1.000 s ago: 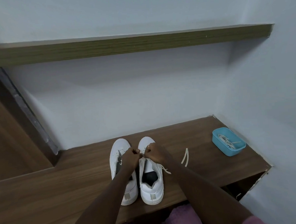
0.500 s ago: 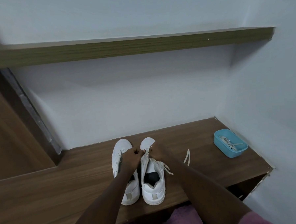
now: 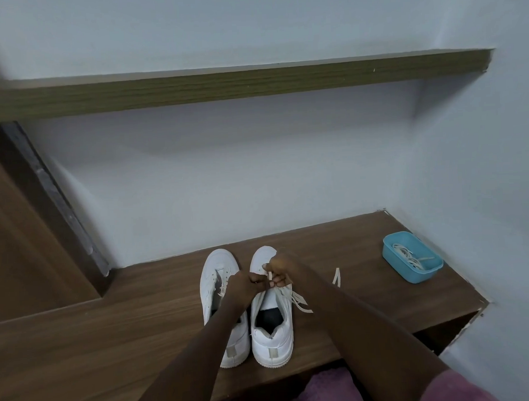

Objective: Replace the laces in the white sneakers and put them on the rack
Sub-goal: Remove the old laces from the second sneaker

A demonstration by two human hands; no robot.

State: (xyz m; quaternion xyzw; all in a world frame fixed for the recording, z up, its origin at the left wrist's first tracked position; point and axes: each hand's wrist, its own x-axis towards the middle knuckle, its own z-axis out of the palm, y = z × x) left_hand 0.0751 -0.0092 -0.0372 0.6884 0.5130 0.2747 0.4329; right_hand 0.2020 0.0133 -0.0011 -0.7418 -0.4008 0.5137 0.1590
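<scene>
Lace (image 3: pixel 270 275) now lifted, right hand's (image 3: pixel 283 268) fingers (image 3: pixel 276 283) pinching it above sneaker (image 3: pixel 271 331).

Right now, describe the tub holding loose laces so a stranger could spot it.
Follow the brown wooden bench to its right end, by the wall. The tub sits there, apart from the white sneakers: the only light blue thing, shallow and rectangular.

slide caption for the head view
Right hand pinches a cream lace over a white sneaker, left hand curled beside it, on a brown wooden bench
</scene>
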